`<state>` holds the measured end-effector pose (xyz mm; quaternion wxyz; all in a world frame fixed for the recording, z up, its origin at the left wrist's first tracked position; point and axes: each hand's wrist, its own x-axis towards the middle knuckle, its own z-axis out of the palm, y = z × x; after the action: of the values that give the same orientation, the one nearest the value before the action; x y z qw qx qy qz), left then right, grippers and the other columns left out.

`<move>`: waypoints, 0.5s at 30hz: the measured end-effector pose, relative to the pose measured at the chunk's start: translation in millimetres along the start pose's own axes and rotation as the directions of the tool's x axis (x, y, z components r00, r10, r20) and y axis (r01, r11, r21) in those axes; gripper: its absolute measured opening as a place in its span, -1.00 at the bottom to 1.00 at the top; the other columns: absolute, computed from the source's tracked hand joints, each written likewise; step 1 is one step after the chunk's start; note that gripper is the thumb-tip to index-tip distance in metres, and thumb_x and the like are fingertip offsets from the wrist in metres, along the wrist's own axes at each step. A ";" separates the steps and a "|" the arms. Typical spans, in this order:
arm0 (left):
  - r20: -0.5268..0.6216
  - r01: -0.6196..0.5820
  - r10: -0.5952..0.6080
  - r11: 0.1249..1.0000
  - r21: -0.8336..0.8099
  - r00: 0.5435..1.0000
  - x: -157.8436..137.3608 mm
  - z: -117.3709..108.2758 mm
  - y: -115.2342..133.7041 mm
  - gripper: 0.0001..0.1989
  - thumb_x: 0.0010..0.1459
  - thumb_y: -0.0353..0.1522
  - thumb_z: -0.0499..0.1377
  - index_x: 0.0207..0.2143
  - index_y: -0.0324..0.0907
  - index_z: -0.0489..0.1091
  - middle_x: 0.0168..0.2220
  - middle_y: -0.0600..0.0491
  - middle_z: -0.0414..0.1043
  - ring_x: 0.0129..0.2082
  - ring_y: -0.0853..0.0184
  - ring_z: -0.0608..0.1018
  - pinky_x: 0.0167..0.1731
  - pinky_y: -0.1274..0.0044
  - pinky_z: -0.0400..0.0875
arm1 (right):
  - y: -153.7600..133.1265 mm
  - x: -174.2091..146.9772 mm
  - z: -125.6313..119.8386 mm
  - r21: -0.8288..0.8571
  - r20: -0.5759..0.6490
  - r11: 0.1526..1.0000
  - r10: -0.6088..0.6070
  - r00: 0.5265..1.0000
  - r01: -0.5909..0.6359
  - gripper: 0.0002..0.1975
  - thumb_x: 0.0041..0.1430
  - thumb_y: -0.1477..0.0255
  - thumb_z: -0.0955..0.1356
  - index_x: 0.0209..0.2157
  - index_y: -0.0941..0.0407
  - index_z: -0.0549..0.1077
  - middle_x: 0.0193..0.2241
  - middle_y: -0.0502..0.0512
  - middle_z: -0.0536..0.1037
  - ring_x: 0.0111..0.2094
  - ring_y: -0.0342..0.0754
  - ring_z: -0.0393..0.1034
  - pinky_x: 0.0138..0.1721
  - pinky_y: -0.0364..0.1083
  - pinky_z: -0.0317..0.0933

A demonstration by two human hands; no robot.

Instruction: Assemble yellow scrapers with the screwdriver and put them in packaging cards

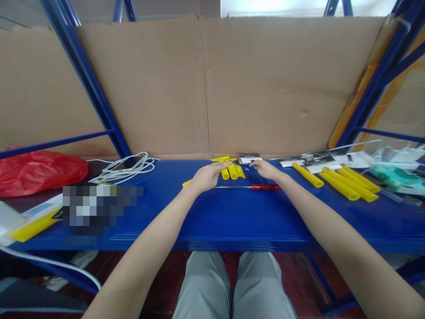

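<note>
My left hand [206, 176] lies with its fingers stretched out at the left side of a group of short yellow tubes [233, 173]. Its fingertips reach over the nearest tube. A screwdriver [265, 187] with a red handle lies in front of both hands, its thin shaft running left toward my left wrist. Close to the small black-and-white packet [250, 158] is my right hand [264, 170], with its fingers curled together. Anything between those fingertips is too small to make out. Tiny metal pieces [247, 169] rest between the tubes and my right hand.
Longer yellow tubes [338, 184] and flat packets [320, 164] lie at the right, beside a green-and-clear plastic bundle [395, 177]. Coiled white cable [133, 168] and a red bag [43, 173] are at the left. A cardboard panel [206, 88] and blue posts [89, 84] bound the blue table.
</note>
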<state>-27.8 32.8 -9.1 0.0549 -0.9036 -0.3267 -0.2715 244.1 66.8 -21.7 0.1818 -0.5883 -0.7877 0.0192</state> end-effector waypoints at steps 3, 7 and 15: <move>0.000 0.007 -0.007 1.000 0.003 1.000 -0.2 0.0 0.3 -0.37 0.04 -0.61 -0.03 0.15 -0.02 0.21 0.15 0.16 0.27 0.15 0.37 0.31 0.10 0.42 0.27 | 2.5 -1.8 -0.5 -0.018 0.028 1.000 0.026 0.999 -0.025 -0.50 0.04 0.70 0.13 -0.04 0.21 0.47 0.02 0.18 0.45 0.05 0.00 0.32 0.08 -0.09 0.12; 0.000 0.010 -0.010 1.000 0.019 1.000 -0.5 -0.7 1.5 -0.38 0.06 -0.61 -0.03 0.15 -0.02 0.21 0.15 0.16 0.28 0.15 0.38 0.31 0.09 0.43 0.27 | 5.3 -1.0 3.6 -0.053 0.114 0.999 0.002 0.993 0.004 -0.50 0.01 0.71 0.14 -0.07 0.24 0.50 -0.02 0.21 0.49 0.03 -0.01 0.34 0.07 -0.12 0.13; 0.049 0.051 -0.057 0.993 0.110 0.997 -1.8 -5.0 8.3 -0.41 0.10 -0.58 -0.03 0.16 0.02 0.22 0.16 0.12 0.26 0.14 0.34 0.33 0.06 0.43 0.30 | 8.6 4.3 9.3 -0.095 0.129 0.994 -0.049 0.990 0.061 -0.47 -0.03 0.72 0.15 -0.07 0.19 0.49 -0.01 0.17 0.48 0.03 -0.02 0.34 0.08 -0.09 0.12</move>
<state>-26.1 24.0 -5.2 0.0881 -0.8969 -0.3667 -0.2311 248.1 75.2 -31.3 0.1026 -0.5723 -0.8135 0.0126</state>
